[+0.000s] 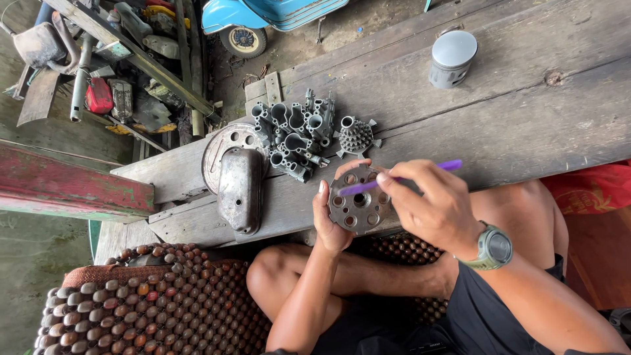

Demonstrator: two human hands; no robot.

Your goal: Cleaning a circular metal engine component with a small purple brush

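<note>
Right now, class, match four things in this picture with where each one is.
Things:
1. round holed metal disc
2. purple stick
3. grey piston
4. dented metal cover

Places:
A. far side of the wooden bench, standing alone
B. in the left hand
C. on the bench's near left end
D. in the right hand

Pairs: 1-B, 2-D, 3-A, 4-C

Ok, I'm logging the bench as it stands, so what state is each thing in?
Round metal disc: held up off the bench in the left hand.
Purple tool: gripped by the right hand, tip over the disc.
Piston: standing upright, untouched.
Studded hub: resting on the planks.
Grey cast part: lying on the bench.
Metal cover: lying on a round plate.
</note>
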